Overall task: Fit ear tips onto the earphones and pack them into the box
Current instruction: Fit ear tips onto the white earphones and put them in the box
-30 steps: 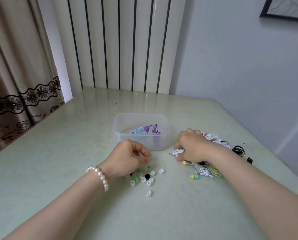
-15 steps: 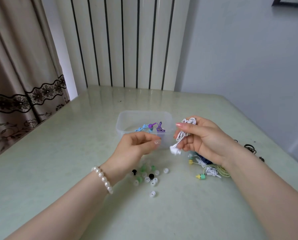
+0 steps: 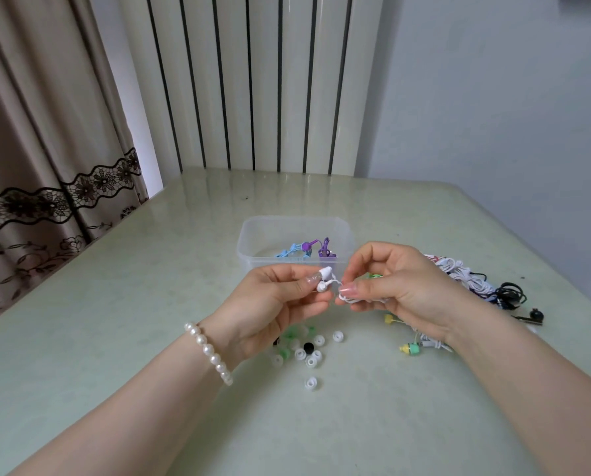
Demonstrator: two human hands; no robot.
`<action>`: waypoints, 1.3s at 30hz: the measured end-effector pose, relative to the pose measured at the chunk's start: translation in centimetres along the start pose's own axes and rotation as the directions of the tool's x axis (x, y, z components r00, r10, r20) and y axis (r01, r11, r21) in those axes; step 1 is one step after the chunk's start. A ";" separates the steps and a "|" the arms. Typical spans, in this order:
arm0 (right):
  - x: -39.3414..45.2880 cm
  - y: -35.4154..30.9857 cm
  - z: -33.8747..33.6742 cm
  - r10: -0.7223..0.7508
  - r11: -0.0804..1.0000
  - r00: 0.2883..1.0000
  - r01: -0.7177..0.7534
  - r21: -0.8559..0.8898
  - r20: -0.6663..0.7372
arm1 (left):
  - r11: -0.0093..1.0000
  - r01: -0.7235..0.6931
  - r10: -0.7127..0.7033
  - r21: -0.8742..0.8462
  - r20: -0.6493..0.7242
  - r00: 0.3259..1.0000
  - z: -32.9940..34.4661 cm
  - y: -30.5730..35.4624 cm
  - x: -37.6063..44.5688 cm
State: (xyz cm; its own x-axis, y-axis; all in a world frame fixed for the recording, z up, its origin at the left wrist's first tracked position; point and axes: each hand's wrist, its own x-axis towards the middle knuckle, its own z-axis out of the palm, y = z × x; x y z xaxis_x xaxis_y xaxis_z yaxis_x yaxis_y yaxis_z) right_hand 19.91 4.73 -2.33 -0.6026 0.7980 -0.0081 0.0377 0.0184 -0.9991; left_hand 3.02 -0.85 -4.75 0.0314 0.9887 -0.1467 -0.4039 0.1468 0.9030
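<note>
Pale green glossy tabletop (image 3: 115, 338) is carrying loose white, green and black silicone ear tips (image 3: 307, 352) nearest the viewer. Above them, the left hand (image 3: 273, 304), wearing a pearl bracelet (image 3: 209, 352), is pinching a white earbud (image 3: 324, 278) between thumb and fingers, while the right hand (image 3: 390, 286) is gripping its coiled white cable (image 3: 347, 297). Beyond, the clear plastic rectangular box (image 3: 252, 249) is holding blue and purple earphones (image 3: 307, 250); a tangled pile of white and black earphones (image 3: 476, 286) is lying just to its right.
</note>
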 end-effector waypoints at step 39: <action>0.4 0.8 -2.6 0.210 0.830 0.978 -0.179 -0.528 0.000 | 0.010 -0.224 0.305 0.975 0.210 0.929 0.5 -3.8 0.9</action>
State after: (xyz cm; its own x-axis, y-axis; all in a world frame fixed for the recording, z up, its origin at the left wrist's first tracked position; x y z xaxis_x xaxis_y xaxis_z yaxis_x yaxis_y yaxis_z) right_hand 21.74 6.61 -2.98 -0.5813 0.7839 -0.2182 0.5600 0.1909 -0.8062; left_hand 5.05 -0.54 -8.07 0.0981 0.9697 0.2238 0.8799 -0.1896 0.4357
